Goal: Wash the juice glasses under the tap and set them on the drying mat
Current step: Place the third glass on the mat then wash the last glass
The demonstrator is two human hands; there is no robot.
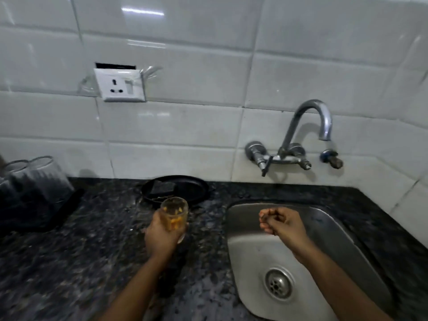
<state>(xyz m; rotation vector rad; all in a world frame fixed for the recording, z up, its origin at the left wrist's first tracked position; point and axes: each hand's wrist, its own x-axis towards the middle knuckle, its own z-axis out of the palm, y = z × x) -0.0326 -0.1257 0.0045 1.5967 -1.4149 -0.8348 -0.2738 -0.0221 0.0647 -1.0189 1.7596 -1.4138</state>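
My left hand (pixel 162 235) grips a clear juice glass (pixel 175 215) smeared with orange pulp, held upright above the dark granite counter just left of the sink. My right hand (pixel 281 222) hovers over the steel sink (pixel 254 249) with its fingers curled into a loose fist and nothing in it. The chrome tap (pixel 320 119) sticks out of the tiled wall above the sink, with no water running. At the far left, upturned clear glasses (pixel 39 174) stand on a black drying mat (pixel 58 216).
A black pan (pixel 194 188) holding a dark sponge (pixel 163 187) sits on the counter behind the glass. The sink drain (pixel 279 282) is uncovered. A wall socket (pixel 120 85) is mounted on the white tiles. The speckled granite counter (pixel 69 262) runs along the front left.
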